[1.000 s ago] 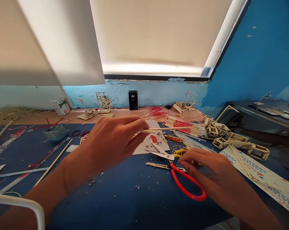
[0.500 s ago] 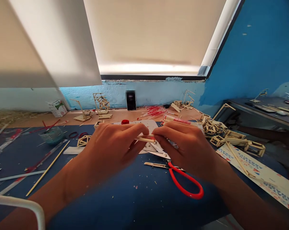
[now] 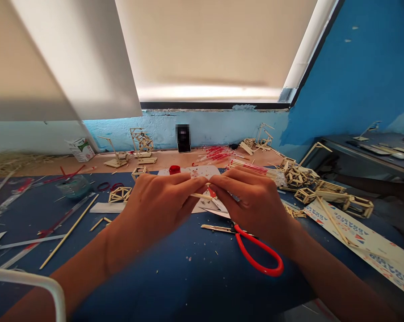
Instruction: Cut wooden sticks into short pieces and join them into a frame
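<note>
Your L hand [image 3: 163, 201] is pinching a pale wooden stick [image 3: 201, 196], grip clamped on it, and the stick is sitting just above the white card [image 3: 210, 171] mid-table [image 3: 188, 281]. Your R hand [image 3: 250, 203] is meeting it fingertip to fingertip there, fingers drawn together, but can't tell if that grip is clamped on the stick too, b/c knuckles are hiding the contact. You're prob. holding both hands this close for fine control over a short bit, w/ the card prob. catching scraps below.

Red-handled scissors [image 3: 276, 270] are lying partly under your R hand, prob. for quick reach, but they're crowding that wrist. A thin tan strip [image 3: 217, 228] is lying beside them.

Off L, a small wooden frame [image 3: 120, 195] and a loose stick [image 3: 69, 232] are lying apart. Your R hand is partly blocking a wrapped stick bundle [image 3: 250, 167]; more frames [image 3: 294, 176] are piling up R of it, nr a printed sheet [image 3: 363, 246]. A phone [image 3: 183, 139] is standing at the back, prob. facing you for viewing.
</note>
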Tool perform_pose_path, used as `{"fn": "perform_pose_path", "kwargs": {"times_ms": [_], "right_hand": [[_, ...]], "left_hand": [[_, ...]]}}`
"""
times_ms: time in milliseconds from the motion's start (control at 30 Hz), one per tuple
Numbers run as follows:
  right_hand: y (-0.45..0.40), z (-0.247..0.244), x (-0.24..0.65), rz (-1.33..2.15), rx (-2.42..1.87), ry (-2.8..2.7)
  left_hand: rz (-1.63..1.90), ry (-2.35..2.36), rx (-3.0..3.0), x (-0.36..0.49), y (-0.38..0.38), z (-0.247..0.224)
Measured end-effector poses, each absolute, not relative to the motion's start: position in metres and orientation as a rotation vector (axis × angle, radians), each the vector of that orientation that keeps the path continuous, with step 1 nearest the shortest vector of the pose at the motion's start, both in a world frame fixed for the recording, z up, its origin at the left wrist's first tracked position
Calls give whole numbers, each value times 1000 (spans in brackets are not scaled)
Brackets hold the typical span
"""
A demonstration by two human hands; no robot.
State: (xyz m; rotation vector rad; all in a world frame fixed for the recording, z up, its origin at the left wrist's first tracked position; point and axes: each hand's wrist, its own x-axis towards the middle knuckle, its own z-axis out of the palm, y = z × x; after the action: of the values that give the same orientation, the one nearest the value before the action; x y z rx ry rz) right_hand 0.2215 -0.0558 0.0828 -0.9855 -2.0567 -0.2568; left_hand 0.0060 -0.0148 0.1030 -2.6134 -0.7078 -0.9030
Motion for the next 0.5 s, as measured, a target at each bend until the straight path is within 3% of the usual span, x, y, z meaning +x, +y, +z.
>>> {"fn": "perform_pose_path", "kwargs": {"times_ms": [333, 500], "right_hand": [[-43, 60, 202, -148, -1100, -2055], [-39, 68, 232, -49, -1204, -2096]], "left_hand": [[-790, -1146, -2585, 3, -30, 76], [-705, -1404, -2645, -52, -13, 74]]}}
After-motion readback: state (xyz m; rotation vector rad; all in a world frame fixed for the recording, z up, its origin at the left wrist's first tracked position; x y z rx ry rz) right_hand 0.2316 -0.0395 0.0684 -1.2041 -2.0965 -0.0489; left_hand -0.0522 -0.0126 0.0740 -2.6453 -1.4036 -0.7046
